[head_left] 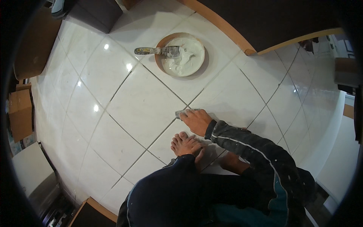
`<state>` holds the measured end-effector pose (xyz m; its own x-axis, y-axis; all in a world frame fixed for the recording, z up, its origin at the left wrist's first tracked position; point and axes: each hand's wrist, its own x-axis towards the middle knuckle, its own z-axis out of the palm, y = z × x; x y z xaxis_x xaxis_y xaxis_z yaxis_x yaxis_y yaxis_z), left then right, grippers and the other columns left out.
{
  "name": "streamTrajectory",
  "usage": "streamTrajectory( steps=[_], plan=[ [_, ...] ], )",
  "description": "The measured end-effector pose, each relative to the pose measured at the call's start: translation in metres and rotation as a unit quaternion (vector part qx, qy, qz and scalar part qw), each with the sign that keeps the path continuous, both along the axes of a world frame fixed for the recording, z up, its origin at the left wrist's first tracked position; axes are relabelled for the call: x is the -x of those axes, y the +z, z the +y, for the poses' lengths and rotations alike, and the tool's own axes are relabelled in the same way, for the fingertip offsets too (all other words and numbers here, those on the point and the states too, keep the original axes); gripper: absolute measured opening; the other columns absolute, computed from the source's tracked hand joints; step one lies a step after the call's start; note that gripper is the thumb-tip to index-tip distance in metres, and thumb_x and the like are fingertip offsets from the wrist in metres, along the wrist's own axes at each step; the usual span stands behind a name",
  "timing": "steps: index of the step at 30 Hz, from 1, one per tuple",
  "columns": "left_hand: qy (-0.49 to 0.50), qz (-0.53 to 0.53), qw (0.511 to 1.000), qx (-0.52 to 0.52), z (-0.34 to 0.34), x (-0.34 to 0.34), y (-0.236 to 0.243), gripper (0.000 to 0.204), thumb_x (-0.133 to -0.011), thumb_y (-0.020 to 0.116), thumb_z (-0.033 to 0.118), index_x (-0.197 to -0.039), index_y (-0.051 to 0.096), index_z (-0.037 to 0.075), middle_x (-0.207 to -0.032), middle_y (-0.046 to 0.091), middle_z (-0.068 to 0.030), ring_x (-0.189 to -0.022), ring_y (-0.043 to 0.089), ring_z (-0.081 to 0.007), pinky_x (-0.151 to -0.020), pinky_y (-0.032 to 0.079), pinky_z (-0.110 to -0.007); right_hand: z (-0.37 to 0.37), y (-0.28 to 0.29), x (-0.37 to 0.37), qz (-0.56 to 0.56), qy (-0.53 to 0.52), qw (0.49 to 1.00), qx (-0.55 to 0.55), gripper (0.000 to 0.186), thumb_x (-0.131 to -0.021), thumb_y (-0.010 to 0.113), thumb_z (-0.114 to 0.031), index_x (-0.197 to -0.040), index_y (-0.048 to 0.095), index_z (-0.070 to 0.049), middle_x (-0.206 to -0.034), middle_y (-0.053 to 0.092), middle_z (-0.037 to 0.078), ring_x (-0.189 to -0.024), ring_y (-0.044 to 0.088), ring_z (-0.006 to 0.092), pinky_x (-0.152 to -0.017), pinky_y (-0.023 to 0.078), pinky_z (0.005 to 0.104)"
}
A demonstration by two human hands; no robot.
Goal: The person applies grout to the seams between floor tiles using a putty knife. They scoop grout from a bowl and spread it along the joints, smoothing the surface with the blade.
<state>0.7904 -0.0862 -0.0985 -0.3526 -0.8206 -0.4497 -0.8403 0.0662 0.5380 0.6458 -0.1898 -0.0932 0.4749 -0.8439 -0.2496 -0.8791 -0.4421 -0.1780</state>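
Observation:
My right hand (197, 121) is closed over a small grey pad (179, 114), pressed down on the white tile floor close to where grout lines cross. Whether the pad is cloth or sponge, I cannot make out. My left hand (195, 146) seems to rest across my bare left foot (180, 139), fingers and thumb apart, with nothing visible in it. Farther off, a round, shallow orange-brown basin (160, 65) contains white paste (185, 68). A putty knife (148, 50) lies across its left rim, blade in the paste and handle sticking out leftward.
Dark furniture with a wooden edge (245, 47) juts in at the upper right. A grey bin-like container (94, 15) stands at the upper left. Cardboard boxes (20, 113) line the left side, and a wood-edged dark panel (92, 215) sits at the lower left.

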Motion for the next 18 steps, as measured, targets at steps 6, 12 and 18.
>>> streamTrajectory(
  steps=[6, 12, 18],
  plan=[
    [-0.010, 0.010, 0.999, -0.043, 0.016, -0.007, -0.055, 0.035, -0.069, 0.072, 0.050, -0.099, 0.074, 0.031, -0.129, 0.048, -0.0140, -0.122, 0.034, -0.0411, -0.106, 0.026, -0.056, -0.033, 0.001, 0.059, -0.110, 0.032, 0.984, 0.136, 0.042, -0.086, 0.058, -0.010, -0.127, 0.059, -0.008, -0.132, 0.059, 0.016, -0.127, 0.054, 0.0292, -0.104, 0.044, 0.0449],
    [0.020, 0.030, 0.999, 0.038, 0.019, -0.002, -0.051, 0.019, -0.081, 0.063, 0.033, -0.093, 0.074, 0.025, -0.104, 0.070, -0.0060, -0.116, 0.043, -0.0486, -0.106, 0.023, -0.063, 0.012, -0.028, 0.113, -0.053, 0.079, 0.989, 0.115, 0.045, -0.083, 0.059, -0.004, -0.127, 0.061, -0.008, -0.140, 0.054, 0.018, -0.132, 0.050, 0.0317, -0.111, 0.040, 0.0473],
    [0.029, 0.030, 0.997, 0.060, 0.032, -0.014, -0.085, 0.019, -0.076, 0.065, 0.033, -0.091, 0.074, 0.027, -0.103, 0.070, -0.0042, -0.113, 0.041, -0.0474, -0.101, 0.026, -0.062, -0.035, 0.006, 0.130, -0.067, -0.103, 0.986, 0.112, 0.055, -0.077, 0.057, 0.000, -0.131, 0.059, -0.011, -0.143, 0.049, 0.021, -0.112, 0.063, 0.0334, -0.084, 0.057, 0.0405]
  ],
)
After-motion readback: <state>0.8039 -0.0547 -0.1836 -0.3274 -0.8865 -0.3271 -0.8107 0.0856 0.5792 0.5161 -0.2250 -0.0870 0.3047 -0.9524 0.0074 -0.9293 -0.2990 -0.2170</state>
